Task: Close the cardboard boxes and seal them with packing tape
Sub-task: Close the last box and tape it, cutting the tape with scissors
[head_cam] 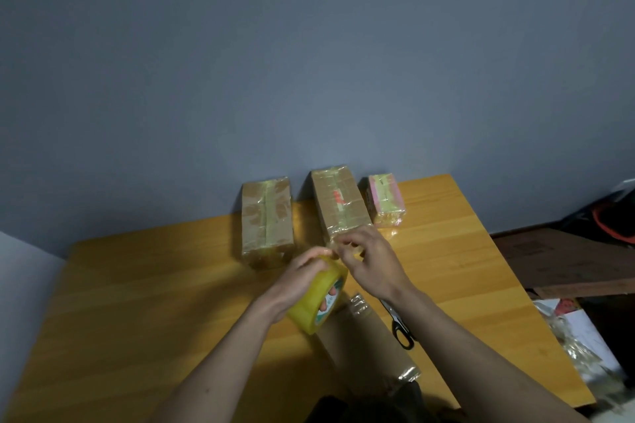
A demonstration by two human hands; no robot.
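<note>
Along the wall at the back of the wooden table (pixel 137 285) sit 3 boxes w/ tape over their top seams already: left box (pixel 266 220), middle box (pixel 340 203) and a small pink box (pixel 385 199). They look done, tho only the upper faces show. Nearer the person a 4th box (pixel 364 340) lies under the forearms, partly taped; prob the one left to seal. Left hand (pixel 302 271) grips the yellow tape roll (pixel 318 295), fingers curled thru its core. Right hand (pixel 367 257) pinches what looks like the tape's loose end just above the roll. Scissors (pixel 400 326) lie beside the 4th box.
</note>
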